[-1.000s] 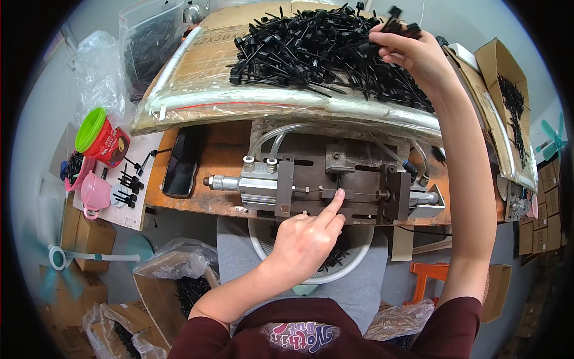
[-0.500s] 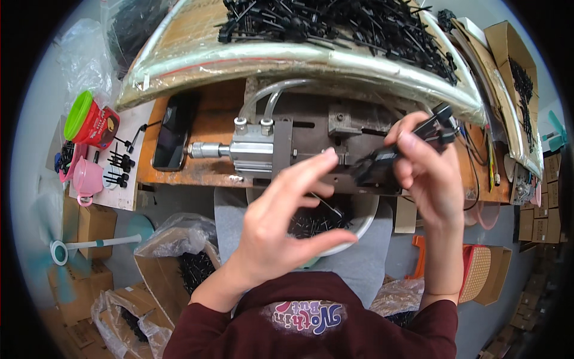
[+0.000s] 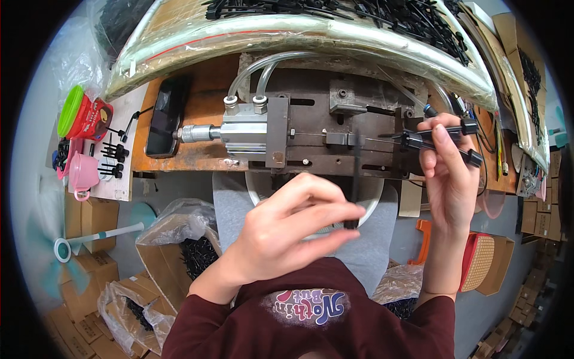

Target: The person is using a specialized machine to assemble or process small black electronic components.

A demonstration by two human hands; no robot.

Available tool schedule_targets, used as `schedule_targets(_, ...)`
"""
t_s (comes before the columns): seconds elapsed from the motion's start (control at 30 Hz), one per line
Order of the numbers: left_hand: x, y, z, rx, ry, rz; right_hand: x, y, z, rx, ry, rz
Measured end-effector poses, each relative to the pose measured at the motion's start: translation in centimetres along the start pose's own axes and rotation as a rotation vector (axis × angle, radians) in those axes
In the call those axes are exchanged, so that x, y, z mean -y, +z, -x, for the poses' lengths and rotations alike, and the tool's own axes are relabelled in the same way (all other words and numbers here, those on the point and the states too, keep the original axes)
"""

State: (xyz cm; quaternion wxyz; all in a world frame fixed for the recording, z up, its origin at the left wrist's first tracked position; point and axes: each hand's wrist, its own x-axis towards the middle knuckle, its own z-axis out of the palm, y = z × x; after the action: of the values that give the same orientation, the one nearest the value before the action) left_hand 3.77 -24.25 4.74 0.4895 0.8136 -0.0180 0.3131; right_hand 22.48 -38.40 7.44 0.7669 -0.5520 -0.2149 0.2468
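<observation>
My left hand (image 3: 293, 230) is in front of the bench, its thumb and fingers closed around the thick end of one black plastic stem piece (image 3: 357, 179). The stem stands upright from the fingertips and is blurred. My right hand (image 3: 448, 167), raised over the right part of the metal fixture, holds several similar black plastic pieces (image 3: 465, 127) with thick caps and thin stems. Between the hands and beyond them lies the dark metal fixture (image 3: 317, 158), with a small metal block (image 3: 342, 139) at its middle and a silver air cylinder (image 3: 244, 134) on its left.
Clear hoses (image 3: 263, 60) arch above the cylinder. A phone (image 3: 167, 125) lies left of it. Behind stands a plastic-wrapped tray (image 3: 323, 30) with many black pieces. A red tub (image 3: 89, 116) and pink cup (image 3: 84, 173) stand far left. A white bowl (image 3: 256, 188) sits on my lap.
My left hand has gone from spread to pinched around one black piece, and sits slightly lower and to the right. My right hand has shifted slightly right, its pieces now fanned out.
</observation>
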Motion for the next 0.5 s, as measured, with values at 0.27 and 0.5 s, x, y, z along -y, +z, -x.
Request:
schedule_targets(0.27, 2.6, 2.2, 0.1, 0.147, 0.038, -0.68, -0.2, 0.4, 2.0, -0.023, -0.408, 0.476)
schedule_targets(0.5, 2.4, 1.8, -1.2, 0.167, 0.043, -0.733, -1.1, 0.2, 2.6, 0.083, -1.019, 1.087)
